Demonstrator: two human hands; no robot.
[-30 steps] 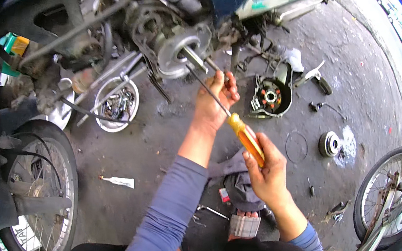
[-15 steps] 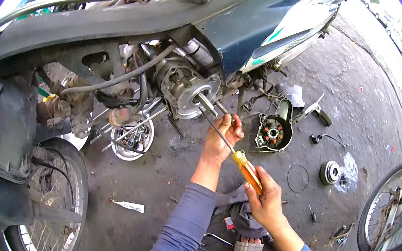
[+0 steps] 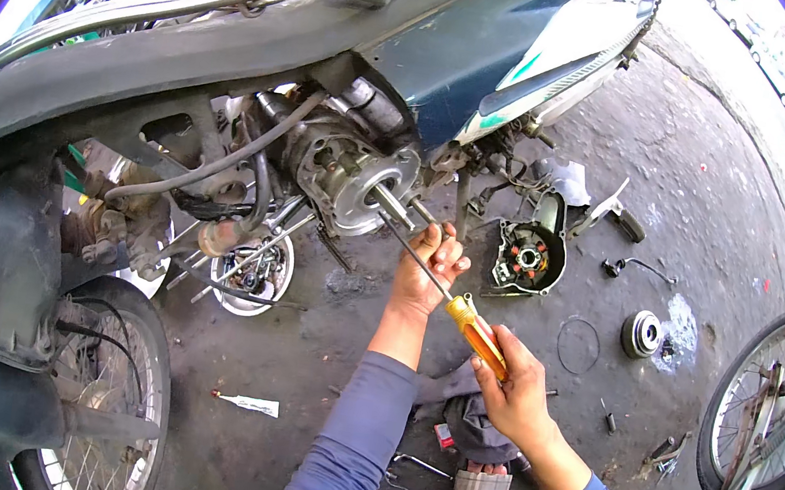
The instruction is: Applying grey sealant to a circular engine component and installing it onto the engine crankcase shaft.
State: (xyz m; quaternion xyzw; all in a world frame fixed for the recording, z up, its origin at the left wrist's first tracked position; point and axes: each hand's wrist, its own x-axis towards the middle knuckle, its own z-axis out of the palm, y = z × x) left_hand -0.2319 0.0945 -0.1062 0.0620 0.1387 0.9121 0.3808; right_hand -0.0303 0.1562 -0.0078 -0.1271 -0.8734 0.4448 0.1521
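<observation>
My right hand is wrapped round the yellow-orange handle of a screwdriver. Its long blade slants up and left past my left hand to the engine. There the tip lies close to the thick bare shaft that sticks out of the round metal housing. Curled fingers of my left hand close round the outer end of a thinner metal rod, just right of that shaft. Part of the rod's end is hidden by the fingers.
An engine cover with a coil ring lies on the ground to the right, near a round rotor and a pedal lever. A white bowl of parts stands below the engine. Wheels flank both sides; a white tube lies left.
The whole view has shifted slightly, moving the motorcycle a little left in the picture. Both hands keep their holds, and the screwdriver stays at about the same slant.
</observation>
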